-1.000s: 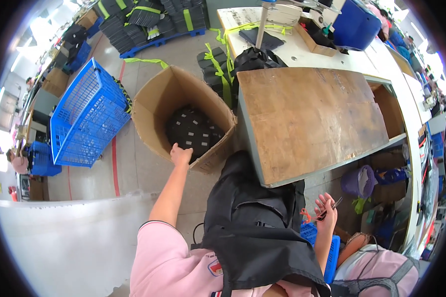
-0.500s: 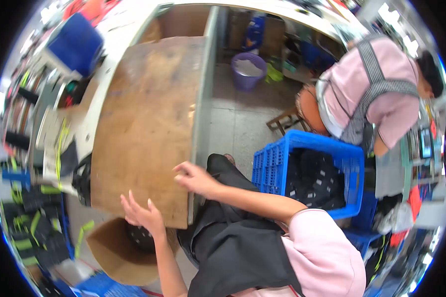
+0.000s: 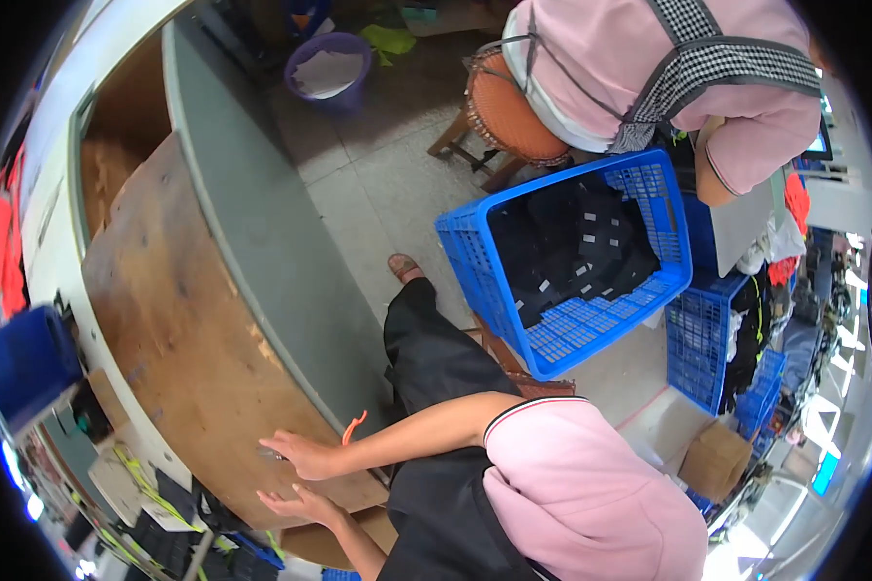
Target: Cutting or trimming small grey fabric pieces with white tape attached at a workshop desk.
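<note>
View's swung right; brown wooden tabletop [image 3: 184, 339] now fills the left side; seated co-worker [image 3: 601, 68] and blue crate [image 3: 470, 257] sit well apart from the hands; cardboard carton [image 3: 334, 547] is a sliver near the bottom, and the left hand that was at its edge a second ago is off it; black pieces [image 3: 591, 237] lie in the crate, so I'd say none are being handled; left hand [image 3: 310, 505] is empty over the tabletop, fingers apart; right hand [image 3: 310, 455] just beside it, fingers curled round a small metal tool [image 3: 269, 452]; orange cord [image 3: 354, 428] by that wrist
</note>
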Demonstrator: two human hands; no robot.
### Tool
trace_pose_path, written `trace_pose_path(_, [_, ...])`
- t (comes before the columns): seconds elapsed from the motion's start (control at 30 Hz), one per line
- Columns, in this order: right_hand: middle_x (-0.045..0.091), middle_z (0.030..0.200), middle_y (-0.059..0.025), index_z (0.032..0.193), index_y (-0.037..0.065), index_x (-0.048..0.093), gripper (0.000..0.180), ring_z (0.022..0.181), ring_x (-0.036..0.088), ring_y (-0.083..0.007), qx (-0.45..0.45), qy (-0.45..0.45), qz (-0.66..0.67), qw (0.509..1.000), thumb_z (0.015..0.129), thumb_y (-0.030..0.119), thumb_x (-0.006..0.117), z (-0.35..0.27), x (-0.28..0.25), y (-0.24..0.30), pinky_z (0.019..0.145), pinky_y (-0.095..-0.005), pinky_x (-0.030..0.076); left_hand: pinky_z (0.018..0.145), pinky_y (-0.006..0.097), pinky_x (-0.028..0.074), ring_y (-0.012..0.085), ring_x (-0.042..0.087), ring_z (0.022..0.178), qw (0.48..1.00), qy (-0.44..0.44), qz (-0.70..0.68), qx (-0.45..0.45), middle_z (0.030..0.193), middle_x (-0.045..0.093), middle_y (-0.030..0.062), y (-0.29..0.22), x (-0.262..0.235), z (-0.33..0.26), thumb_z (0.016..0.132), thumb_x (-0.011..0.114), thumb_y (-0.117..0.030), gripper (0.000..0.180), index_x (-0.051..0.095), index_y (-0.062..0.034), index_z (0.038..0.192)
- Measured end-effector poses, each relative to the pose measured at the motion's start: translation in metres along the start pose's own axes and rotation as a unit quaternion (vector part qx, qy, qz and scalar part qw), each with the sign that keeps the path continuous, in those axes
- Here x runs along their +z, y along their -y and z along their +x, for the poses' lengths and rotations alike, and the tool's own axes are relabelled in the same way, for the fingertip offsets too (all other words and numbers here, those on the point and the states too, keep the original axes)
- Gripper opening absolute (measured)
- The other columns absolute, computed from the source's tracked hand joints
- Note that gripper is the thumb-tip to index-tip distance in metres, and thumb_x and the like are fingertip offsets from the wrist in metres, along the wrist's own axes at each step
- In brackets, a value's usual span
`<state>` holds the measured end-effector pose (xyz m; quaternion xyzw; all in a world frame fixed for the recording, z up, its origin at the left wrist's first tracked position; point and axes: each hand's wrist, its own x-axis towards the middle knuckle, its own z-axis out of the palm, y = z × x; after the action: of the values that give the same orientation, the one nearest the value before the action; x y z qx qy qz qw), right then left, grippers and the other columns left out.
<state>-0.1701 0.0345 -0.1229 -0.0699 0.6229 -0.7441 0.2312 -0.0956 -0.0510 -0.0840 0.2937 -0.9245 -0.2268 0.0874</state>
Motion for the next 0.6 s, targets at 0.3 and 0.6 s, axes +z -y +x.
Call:
trace_pose_path(0.3, [0.055, 0.091, -0.0028, 0.119, 0.004, 0.048, 0.048, 0.080, 0.055, -0.0109, 0.185, 0.008, 0.358, 0.915, 0.074, -0.012, 0.049, 0.037, -0.090, 0.027, 0.068, -0.0261, 0.045, 0.103, 0.042, 0.032, 0.0334, 0.037, 0.122, 0.981, -0.037, -0.158, -0.109, 0.137, 0.031, 0.0199, 0.022, 0.061, 0.075, 0.076, 0.056, 0.000, 0.066, 0.029, -0.0035, 0.136])
trace_pose_path(0.6, [0.059, 0.095, -0.0053, 0.122, 0.001, 0.045, 0.041, 0.077, 0.058, -0.0096, 0.228, -0.068, 0.310, 0.920, 0.081, -0.007, 0.049, 0.022, -0.235, 0.092, 0.057, -0.0202, 0.046, 0.091, 0.050, 0.039, 0.0342, 0.050, 0.108, 0.963, -0.172, 0.209, -0.017, 0.120, 0.051, 0.0147, -0.107, 0.100, 0.045, 0.085, 0.054, -0.036, 0.042, 0.053, -0.0081, 0.116])
